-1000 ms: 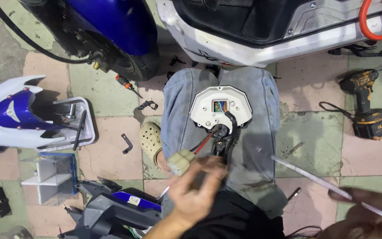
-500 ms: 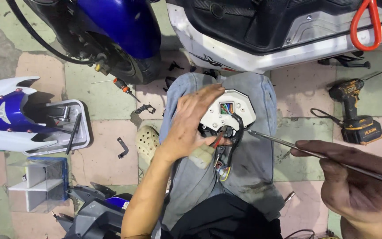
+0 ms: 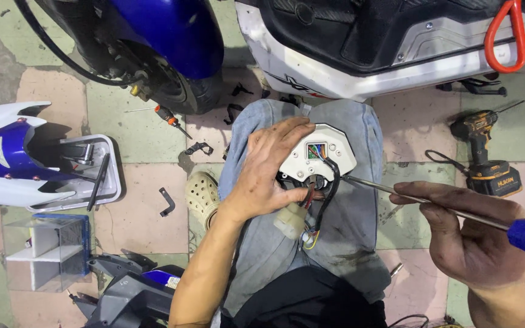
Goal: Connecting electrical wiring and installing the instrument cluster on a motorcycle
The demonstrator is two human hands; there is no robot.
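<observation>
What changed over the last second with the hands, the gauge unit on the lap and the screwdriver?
The left hand moved up from the wiring plug and took hold of the white gauge unit. The right hand brought the long screwdriver in from the right, so its tip now sits at the unit's edge. The unit stayed on the lap; the drill on the floor stayed put.

A white instrument-cluster housing (image 3: 318, 159) lies back-up on the lap — wires trailing; a long blue-handled screwdriver (image 3: 432, 204) touches its edge.
</observation>
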